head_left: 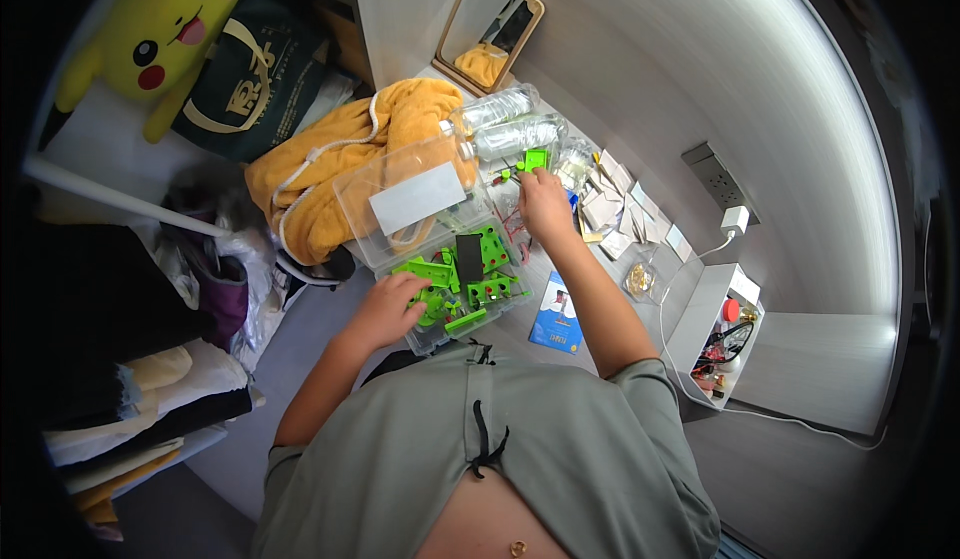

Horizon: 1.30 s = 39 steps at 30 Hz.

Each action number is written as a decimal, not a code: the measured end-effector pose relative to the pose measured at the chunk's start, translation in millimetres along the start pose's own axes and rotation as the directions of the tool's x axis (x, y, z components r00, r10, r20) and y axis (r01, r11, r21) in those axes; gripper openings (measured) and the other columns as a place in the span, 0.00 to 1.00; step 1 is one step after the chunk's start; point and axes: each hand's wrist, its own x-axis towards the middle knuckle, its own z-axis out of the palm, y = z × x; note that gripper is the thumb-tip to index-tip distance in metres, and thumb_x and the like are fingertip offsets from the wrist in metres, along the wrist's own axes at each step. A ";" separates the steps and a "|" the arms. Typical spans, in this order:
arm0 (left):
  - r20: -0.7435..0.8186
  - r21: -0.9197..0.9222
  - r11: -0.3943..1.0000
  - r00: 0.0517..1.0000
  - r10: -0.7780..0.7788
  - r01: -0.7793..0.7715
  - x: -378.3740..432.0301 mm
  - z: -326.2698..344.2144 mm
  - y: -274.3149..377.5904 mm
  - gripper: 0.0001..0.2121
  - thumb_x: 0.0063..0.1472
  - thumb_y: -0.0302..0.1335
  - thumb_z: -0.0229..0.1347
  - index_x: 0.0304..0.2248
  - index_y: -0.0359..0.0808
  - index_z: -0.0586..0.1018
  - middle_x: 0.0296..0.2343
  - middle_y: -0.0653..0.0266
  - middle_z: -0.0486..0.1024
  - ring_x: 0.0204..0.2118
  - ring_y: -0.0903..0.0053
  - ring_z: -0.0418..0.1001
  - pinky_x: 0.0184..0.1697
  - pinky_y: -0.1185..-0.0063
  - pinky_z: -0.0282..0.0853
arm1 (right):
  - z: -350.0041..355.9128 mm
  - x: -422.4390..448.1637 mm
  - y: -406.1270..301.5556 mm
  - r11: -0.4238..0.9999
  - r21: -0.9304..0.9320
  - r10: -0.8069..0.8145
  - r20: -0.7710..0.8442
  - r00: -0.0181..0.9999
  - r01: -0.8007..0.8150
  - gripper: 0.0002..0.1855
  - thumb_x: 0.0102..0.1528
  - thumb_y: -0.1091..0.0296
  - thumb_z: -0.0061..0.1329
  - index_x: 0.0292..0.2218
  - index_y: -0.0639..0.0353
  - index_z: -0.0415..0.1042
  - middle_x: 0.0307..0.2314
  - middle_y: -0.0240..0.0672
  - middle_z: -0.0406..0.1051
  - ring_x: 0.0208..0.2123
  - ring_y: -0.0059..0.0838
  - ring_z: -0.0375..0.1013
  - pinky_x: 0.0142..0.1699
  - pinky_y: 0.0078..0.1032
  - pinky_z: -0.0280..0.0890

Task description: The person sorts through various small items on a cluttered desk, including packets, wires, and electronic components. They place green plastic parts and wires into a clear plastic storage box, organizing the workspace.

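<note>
An open clear plastic case [517, 300] lies in front of me, filled with green plastic parts and a dark rectangular piece [470, 258]. Over the case's left part is my left hand [390, 308], its fingers at a green tray-like part [427, 270]; whether it grips anything cannot be told. My right hand [545, 202] is beyond the case, with its fingertips at a bright green plastic box-shaped part [535, 160]. Smaller green and red pieces lie just left of those fingertips. The case's clear lid, with a white label [418, 199], leans back against an orange towel-like cloth [330, 176].
Two clear plastic bottles [517, 137] lie behind the lid. A framed mirror [487, 33] stands at the back. Paper pieces [604, 206], a blue card [556, 319] and a small clear container [641, 277] are on the right, near a white box [686, 334] and a charging cable [661, 334].
</note>
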 end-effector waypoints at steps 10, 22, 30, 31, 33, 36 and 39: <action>-0.256 -0.048 0.994 0.961 -0.108 0.099 -21.3 -32.4 -13.6 0.19 0.58 0.26 0.55 0.50 0.38 0.73 0.47 0.55 0.68 0.51 0.60 0.67 0.55 0.70 0.62 | 31.8 36.5 20.3 0.914 -0.345 0.270 0.124 0.955 -0.214 0.14 0.50 0.62 0.53 0.39 0.52 0.75 0.39 0.44 0.72 0.46 0.46 0.70 0.50 0.38 0.64; -0.150 -0.211 0.946 0.949 -0.279 0.245 -24.2 -18.4 -29.8 0.28 0.60 0.32 0.55 0.59 0.40 0.63 0.56 0.47 0.59 0.56 0.57 0.62 0.57 0.70 0.60 | -25.0 -18.1 -18.8 0.819 0.569 0.085 0.005 0.996 -0.073 0.09 0.51 0.64 0.57 0.31 0.59 0.74 0.29 0.42 0.68 0.35 0.40 0.68 0.41 0.34 0.64; -0.040 -0.162 0.925 0.935 -0.353 0.343 -14.9 -16.4 -31.0 0.29 0.61 0.35 0.54 0.60 0.40 0.60 0.58 0.43 0.56 0.60 0.52 0.58 0.61 0.68 0.56 | -20.3 -104.0 -43.3 0.951 0.277 -0.163 0.073 0.984 0.137 0.11 0.50 0.68 0.56 0.37 0.56 0.74 0.35 0.37 0.71 0.38 0.43 0.68 0.45 0.36 0.63; -0.042 -0.170 0.926 0.936 -0.349 0.338 -14.6 -16.1 -31.4 0.30 0.61 0.35 0.54 0.60 0.40 0.60 0.58 0.43 0.57 0.60 0.53 0.59 0.61 0.69 0.57 | -21.8 -105.6 -45.9 0.953 0.252 -0.178 0.024 0.984 0.166 0.12 0.50 0.68 0.56 0.39 0.56 0.74 0.37 0.38 0.71 0.39 0.44 0.69 0.46 0.37 0.63; -0.044 -0.186 0.927 0.940 -0.338 0.325 -13.8 -18.8 -29.3 0.30 0.61 0.35 0.54 0.60 0.40 0.60 0.57 0.43 0.59 0.59 0.53 0.60 0.60 0.69 0.57 | -19.3 -108.5 -42.7 0.953 0.209 -0.230 0.041 0.972 0.217 0.14 0.51 0.69 0.55 0.40 0.56 0.74 0.40 0.39 0.71 0.39 0.44 0.69 0.46 0.38 0.64; 0.054 -0.217 0.878 0.903 -0.426 0.427 -9.7 -25.9 -15.5 0.30 0.61 0.35 0.54 0.60 0.39 0.60 0.55 0.45 0.63 0.59 0.55 0.61 0.60 0.69 0.57 | -10.1 -111.0 -33.8 0.943 0.208 -0.290 0.143 0.946 0.258 0.14 0.51 0.69 0.55 0.41 0.54 0.74 0.43 0.40 0.71 0.41 0.44 0.69 0.47 0.39 0.64; 0.007 -0.241 0.876 0.904 -0.428 0.417 -10.0 -20.8 -21.6 0.29 0.61 0.35 0.53 0.60 0.37 0.61 0.54 0.46 0.64 0.57 0.56 0.64 0.58 0.70 0.60 | -16.5 -103.2 -31.5 0.954 0.219 -0.219 0.042 0.975 0.205 0.13 0.50 0.69 0.54 0.39 0.53 0.75 0.44 0.41 0.70 0.43 0.44 0.69 0.48 0.39 0.65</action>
